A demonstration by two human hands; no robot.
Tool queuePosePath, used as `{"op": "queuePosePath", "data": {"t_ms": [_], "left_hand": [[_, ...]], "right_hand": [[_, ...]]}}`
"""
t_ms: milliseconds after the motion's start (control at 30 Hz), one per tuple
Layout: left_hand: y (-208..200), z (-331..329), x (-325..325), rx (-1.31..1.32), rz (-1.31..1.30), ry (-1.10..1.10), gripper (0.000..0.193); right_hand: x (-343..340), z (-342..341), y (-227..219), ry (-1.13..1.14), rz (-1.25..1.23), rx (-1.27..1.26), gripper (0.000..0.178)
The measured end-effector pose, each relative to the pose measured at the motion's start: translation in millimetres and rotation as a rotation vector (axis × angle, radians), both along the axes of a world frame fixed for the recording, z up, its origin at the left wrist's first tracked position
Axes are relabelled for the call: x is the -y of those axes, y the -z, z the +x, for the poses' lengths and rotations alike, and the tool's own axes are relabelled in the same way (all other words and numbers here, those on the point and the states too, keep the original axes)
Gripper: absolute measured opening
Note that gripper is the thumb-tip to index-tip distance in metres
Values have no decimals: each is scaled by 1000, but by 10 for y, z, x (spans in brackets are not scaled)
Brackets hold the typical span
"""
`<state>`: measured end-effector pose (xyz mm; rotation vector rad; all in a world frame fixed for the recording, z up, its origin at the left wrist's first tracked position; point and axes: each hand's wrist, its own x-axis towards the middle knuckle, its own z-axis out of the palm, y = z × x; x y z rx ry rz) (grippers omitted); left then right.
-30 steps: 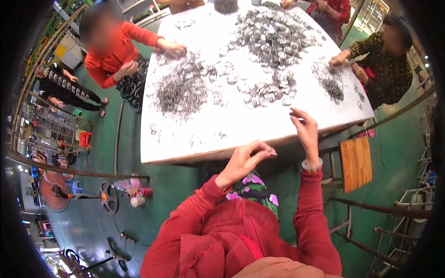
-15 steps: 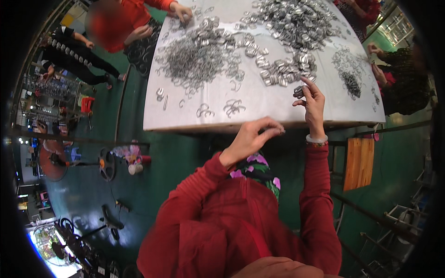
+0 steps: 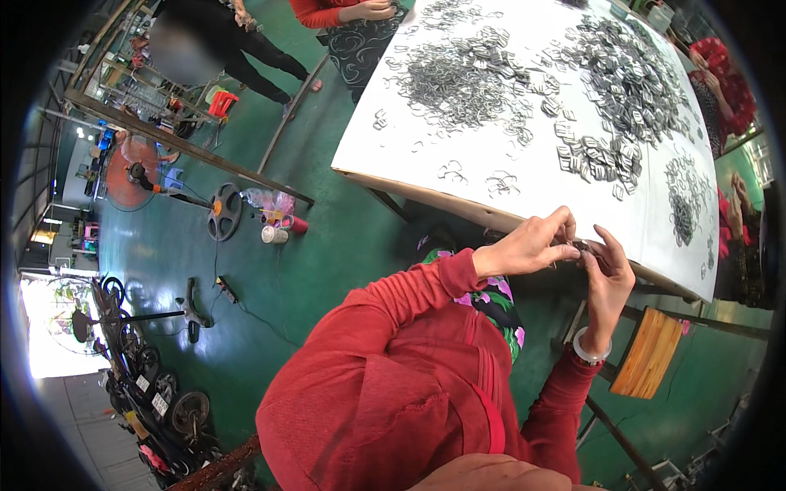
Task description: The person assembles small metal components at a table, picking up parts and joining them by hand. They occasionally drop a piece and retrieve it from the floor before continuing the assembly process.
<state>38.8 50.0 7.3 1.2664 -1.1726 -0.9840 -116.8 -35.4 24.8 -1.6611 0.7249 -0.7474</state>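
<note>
My left hand point(image 3: 532, 243) and my right hand point(image 3: 608, 278) meet just off the table's front edge. Their fingertips pinch a small dark metal buckle point(image 3: 580, 246) between them; its details are partly hidden by the fingers. Beyond them, on the white table point(image 3: 409, 160), lies a cluster of silvery metal buckles point(image 3: 604, 157). Farther back is a big heap of similar buckles point(image 3: 643, 90). To the left spreads a pile of thin curved wire pieces point(image 3: 454, 86), with a few loose curved pieces point(image 3: 502, 183) nearer the edge. Small metal parts point(image 3: 681, 211) are piled at the right.
A wooden-topped stool point(image 3: 648, 353) stands at the right below the table. Co-workers sit around it, one in an orange-red sleeve point(image 3: 332, 15), another in red point(image 3: 729, 86). On the green floor at the left are a standing fan point(image 3: 131, 173) and cups point(image 3: 275, 236).
My hands, apart before, have come together at the buckle that my right hand held over the table. The right hand has drawn back toward me. The view has turned, shifting the table rightward.
</note>
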Motion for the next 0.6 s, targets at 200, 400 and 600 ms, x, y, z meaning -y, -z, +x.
{"op": "queuePosePath", "data": {"t_ms": [200, 400, 600], "left_hand": [[172, 64, -43, 227, -89, -117, 29], [339, 435, -120, 392, -54, -220, 41], [941, 2056, 29, 1118, 151, -670, 11]], "right_hand": [[-10, 56, 120, 8, 141, 116, 35], [1, 120, 335, 58, 291, 157, 25], [16, 147, 334, 56, 333, 138, 18]]}}
